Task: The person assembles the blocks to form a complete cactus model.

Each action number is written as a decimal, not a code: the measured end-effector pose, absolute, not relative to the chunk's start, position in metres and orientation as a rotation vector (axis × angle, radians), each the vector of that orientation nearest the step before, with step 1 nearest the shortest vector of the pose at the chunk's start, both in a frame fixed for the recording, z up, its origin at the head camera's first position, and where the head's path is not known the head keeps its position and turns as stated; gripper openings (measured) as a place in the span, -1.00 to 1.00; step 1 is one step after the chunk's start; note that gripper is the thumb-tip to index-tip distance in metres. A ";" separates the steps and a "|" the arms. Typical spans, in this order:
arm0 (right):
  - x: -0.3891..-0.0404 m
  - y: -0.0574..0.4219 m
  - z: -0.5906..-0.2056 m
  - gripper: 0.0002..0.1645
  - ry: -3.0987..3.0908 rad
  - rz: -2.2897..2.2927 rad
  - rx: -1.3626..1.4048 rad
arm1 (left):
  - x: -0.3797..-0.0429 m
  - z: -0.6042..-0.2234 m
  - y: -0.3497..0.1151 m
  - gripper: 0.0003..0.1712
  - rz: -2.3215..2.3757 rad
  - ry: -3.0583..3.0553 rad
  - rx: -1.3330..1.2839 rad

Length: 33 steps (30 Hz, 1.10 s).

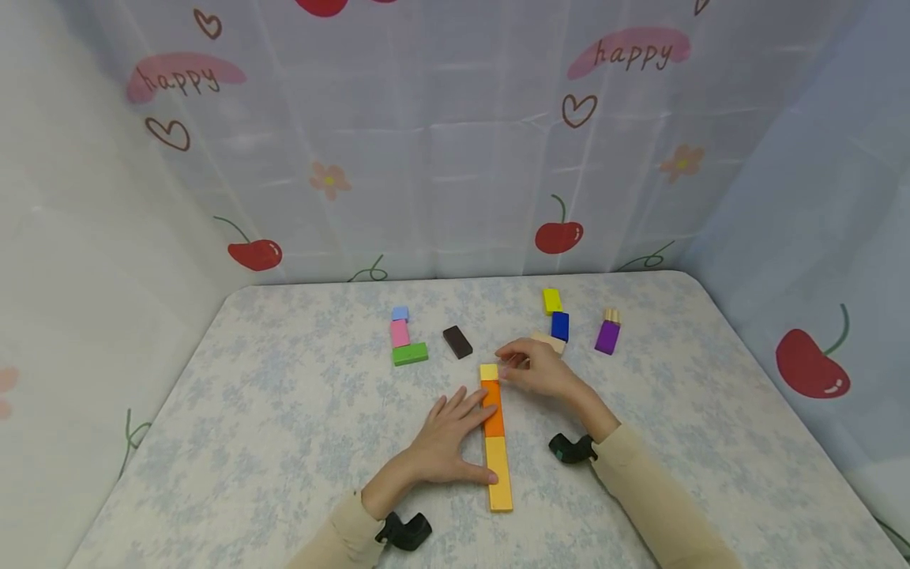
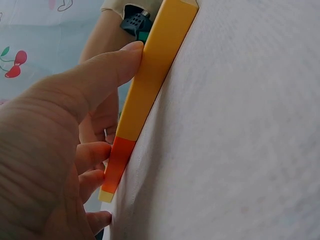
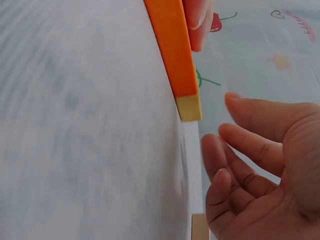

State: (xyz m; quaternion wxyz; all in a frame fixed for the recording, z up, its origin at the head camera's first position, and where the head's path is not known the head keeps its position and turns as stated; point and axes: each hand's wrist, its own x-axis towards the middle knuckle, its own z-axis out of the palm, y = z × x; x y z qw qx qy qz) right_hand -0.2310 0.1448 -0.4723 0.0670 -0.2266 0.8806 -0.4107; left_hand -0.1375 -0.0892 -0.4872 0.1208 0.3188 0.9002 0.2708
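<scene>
A straight row lies on the table, made of a long yellow block [image 1: 499, 478], an orange block [image 1: 494, 423] and a small pale yellow block [image 1: 488, 371] at its far end. My left hand [image 1: 444, 442] is spread along the row's left side, thumb tip touching the yellow block [image 2: 152, 70] and fingertips at the orange block [image 2: 119, 162]. Near the pale yellow block [image 3: 189, 108], my right hand [image 1: 543, 370] holds nothing, its fingers loosely bent and apart from the block in the right wrist view. A beige block [image 1: 549, 342] lies just beyond that hand, partly hidden.
Left of the row's far end lie a dark brown block [image 1: 458, 342] and a group of light blue [image 1: 400, 314], pink [image 1: 400, 333] and green [image 1: 410, 354] blocks. Yellow [image 1: 552, 301], dark blue [image 1: 560, 326] and purple [image 1: 607, 337] blocks sit at the back right. A printed curtain [image 1: 441, 158] hangs behind.
</scene>
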 end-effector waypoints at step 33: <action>-0.229 0.214 -0.488 -0.48 3.011 -1.307 -0.142 | -0.137 -0.486 -0.090 0.09 0.822 2.602 0.912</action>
